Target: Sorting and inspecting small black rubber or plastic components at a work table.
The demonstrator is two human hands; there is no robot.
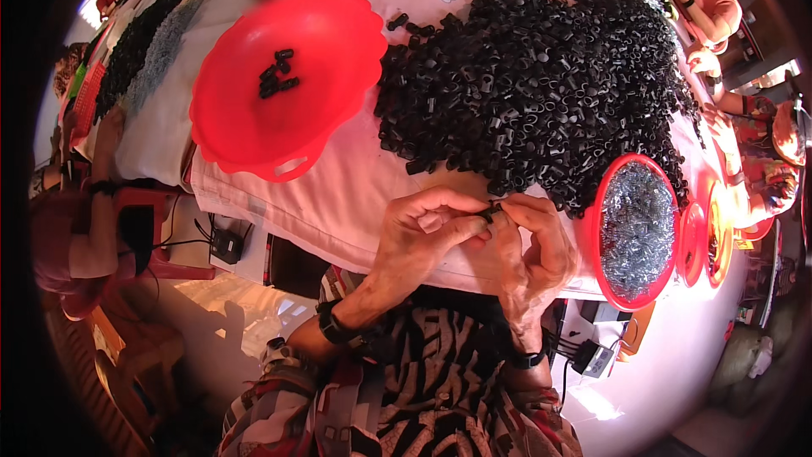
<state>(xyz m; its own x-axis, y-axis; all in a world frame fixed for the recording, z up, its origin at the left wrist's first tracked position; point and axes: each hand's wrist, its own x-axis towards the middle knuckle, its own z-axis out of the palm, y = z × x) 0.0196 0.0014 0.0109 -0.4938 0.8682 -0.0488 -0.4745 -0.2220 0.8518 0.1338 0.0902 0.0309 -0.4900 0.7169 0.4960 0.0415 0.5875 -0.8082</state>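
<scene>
Here we are at your fingertips: your left hand (419,233) and right hand (541,258) meet above the near side of the desk (330,203), thumbs and fingers of both pinched in on one small black part (489,212). Your fingers cover much of it, so you can't make out its full shape from here. Dark bands circle both your wrists. Just beyond your fingers, there's the big one: a heap (533,85) of black parts, many of them short and tube-like, spreading over the pale cloth (372,241) and away to the far right. Close by your right hand, a red basket (599,245) sits at the heap's edge, loaded with clear pieces (636,228). Over to your left, a wide red bowl (334,42) with a scalloped rim, and in it just a small cluster (277,74) of black parts. Further out on the right, a smaller red dish (692,241) stands beside the basket, and people (710,4) line that side. Far left, another person (89,237) reaches an arm toward a second dark pile (139,51).
</scene>
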